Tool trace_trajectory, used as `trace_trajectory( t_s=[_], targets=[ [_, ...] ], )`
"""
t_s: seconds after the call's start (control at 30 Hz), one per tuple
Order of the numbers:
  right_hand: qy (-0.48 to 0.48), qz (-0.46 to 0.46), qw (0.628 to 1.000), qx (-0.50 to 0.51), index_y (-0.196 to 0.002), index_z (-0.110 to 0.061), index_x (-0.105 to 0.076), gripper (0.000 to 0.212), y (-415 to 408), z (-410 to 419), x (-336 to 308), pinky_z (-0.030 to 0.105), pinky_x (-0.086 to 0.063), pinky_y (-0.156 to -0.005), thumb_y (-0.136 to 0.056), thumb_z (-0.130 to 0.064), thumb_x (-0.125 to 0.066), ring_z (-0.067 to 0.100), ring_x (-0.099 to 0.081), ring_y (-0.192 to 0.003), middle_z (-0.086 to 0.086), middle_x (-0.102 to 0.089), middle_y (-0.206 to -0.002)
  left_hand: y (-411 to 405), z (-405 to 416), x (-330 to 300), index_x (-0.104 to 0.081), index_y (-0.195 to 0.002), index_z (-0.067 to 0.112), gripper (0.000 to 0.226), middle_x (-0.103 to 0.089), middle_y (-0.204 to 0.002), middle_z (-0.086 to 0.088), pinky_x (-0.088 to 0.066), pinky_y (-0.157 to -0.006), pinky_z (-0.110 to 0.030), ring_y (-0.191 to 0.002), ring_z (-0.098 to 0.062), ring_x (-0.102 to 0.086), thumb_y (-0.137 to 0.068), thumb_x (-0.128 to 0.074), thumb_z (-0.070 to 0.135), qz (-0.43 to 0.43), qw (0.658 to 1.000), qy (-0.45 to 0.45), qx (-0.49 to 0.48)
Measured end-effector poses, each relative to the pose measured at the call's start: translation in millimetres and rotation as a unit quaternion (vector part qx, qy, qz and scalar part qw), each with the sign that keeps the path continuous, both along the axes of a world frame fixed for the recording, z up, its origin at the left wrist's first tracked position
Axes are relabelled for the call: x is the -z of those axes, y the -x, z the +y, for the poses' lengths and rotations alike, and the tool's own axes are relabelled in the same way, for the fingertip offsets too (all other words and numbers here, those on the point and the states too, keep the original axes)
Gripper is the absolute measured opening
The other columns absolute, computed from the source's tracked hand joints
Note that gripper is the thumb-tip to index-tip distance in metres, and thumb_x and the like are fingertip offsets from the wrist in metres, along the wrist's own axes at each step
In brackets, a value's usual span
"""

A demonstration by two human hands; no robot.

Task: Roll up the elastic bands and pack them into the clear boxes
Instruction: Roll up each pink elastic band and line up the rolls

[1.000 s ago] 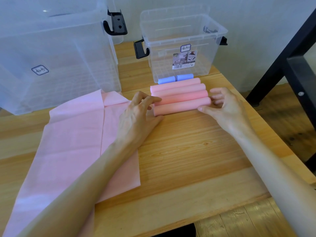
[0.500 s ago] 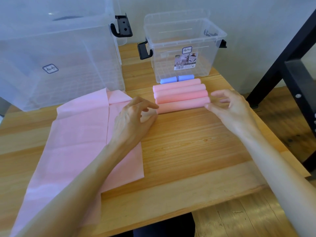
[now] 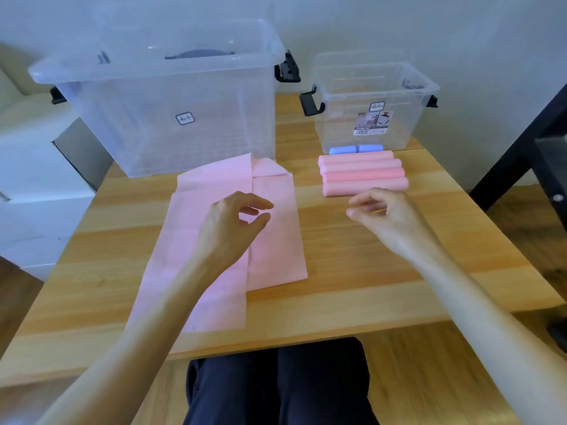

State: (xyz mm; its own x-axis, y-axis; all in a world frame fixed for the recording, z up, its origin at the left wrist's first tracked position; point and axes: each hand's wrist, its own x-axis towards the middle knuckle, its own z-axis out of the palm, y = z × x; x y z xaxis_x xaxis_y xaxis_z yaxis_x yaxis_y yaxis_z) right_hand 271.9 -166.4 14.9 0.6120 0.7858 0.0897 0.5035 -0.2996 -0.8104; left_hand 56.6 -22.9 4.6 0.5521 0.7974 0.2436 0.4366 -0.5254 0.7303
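four pink rolls (image 3: 363, 177) lie side by side, with two blue rolls (image 3: 356, 149) behind them. one flat pink band (image 3: 221, 240) lies unrolled. two clear boxes (image 3: 171, 111) stand on the counter (image 3: 383, 271).

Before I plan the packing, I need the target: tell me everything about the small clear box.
The small clear box is see-through plastic, open-topped, upright at the table's far right. Black latch handles hang at both sides, and a printed label sits on its front wall. It looks empty. A blue roll lies against its base.
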Motion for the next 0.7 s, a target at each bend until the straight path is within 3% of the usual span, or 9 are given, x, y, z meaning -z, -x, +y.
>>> trace_trajectory(
  t_s=[0.17,0.3,0.57,0.7],
  targets=[
    [0.012,0.003,0.999,-0.037,-0.096,-0.018,-0.074,0.009,37.5,10.7,-1.8,0.002,-0.04,-0.064,-0.087,-0.02,-0.073,0.002,-0.057,-0.082,-0.013,-0.068,-0.089,45.1,1.3,-4.0,-0.071,-0.095,0.033,0.016,-0.069,-0.103,0.019,-0.042,-0.067,0.001,-0.085,0.009,-0.063,-0.091,-0.067,0.018,-0.003,0.999,0.03,-0.031],
    [0.027,-0.004,0.997,-0.068,-0.094,-0.017,-0.077,0.009,65.4,19.1,-0.8,0.004,-0.041,-0.068,-0.088,-0.02,-0.072,0.004,-0.061,-0.083,-0.012,-0.071,-0.091,80.1,5.5,0.6,-0.073,-0.093,0.032,0.017,-0.069,-0.101,0.022,-0.041,-0.067,0.001,-0.087,0.017,-0.06,-0.091,-0.068,0.017,-0.019,0.998,0.047,-0.046],
    [0.041,0.002,0.991,-0.126,-0.095,-0.012,-0.078,0.01,114.5,34.5,8.8,0.005,-0.042,-0.069,-0.089,-0.013,-0.069,0.009,-0.064,-0.085,-0.005,-0.075,-0.093,142.6,12.9,12.0,-0.074,-0.097,0.032,0.018,-0.069,-0.105,0.021,-0.042,-0.067,0.0,-0.091,0.013,-0.061,-0.091,-0.067,0.016,-0.03,0.992,0.08,-0.097],
    [0.042,-0.016,0.992,-0.115,-0.092,-0.013,-0.078,0.012,130.1,45.9,16.5,0.022,-0.047,-0.08,-0.088,-0.008,-0.068,0.011,-0.065,-0.083,-0.005,-0.075,-0.09,159.4,19.5,17.6,-0.071,-0.108,0.031,0.022,-0.067,-0.113,0.014,-0.045,-0.073,-0.009,-0.096,0.009,-0.061,-0.091,-0.065,0.017,-0.012,0.988,0.099,-0.115]
  ],
)
